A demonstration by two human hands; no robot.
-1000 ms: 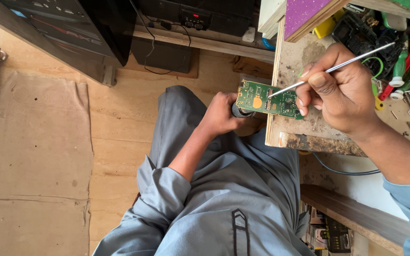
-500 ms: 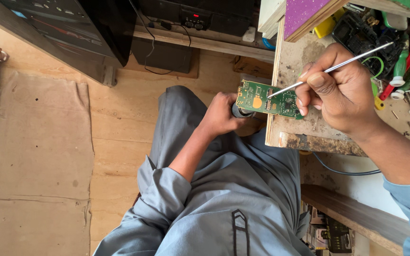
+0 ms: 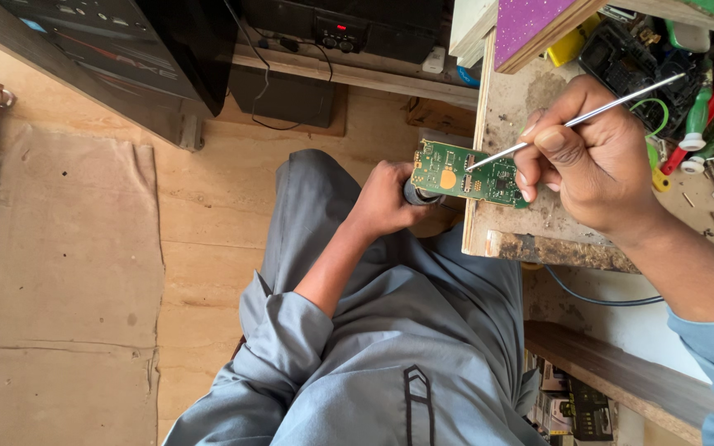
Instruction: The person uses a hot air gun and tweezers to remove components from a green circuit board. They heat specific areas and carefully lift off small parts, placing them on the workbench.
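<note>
Head view: left hand (image 3: 386, 198) clamps green circuit board (image 3: 468, 173) steady; right hand (image 3: 592, 157), at 3 o'clock, pinches metal probe (image 3: 576, 124) onto it.

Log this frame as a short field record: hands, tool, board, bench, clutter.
left hand: grips a dark cylindrical part at the board's edge
right hand: pinches a thin metal probe, tip on the board
circuit board: green, orange round pad, at the bench's edge
workbench: worn wood, stained
clutter: screwdrivers, black device, at the bench's far side
clothing: grey garment
</note>
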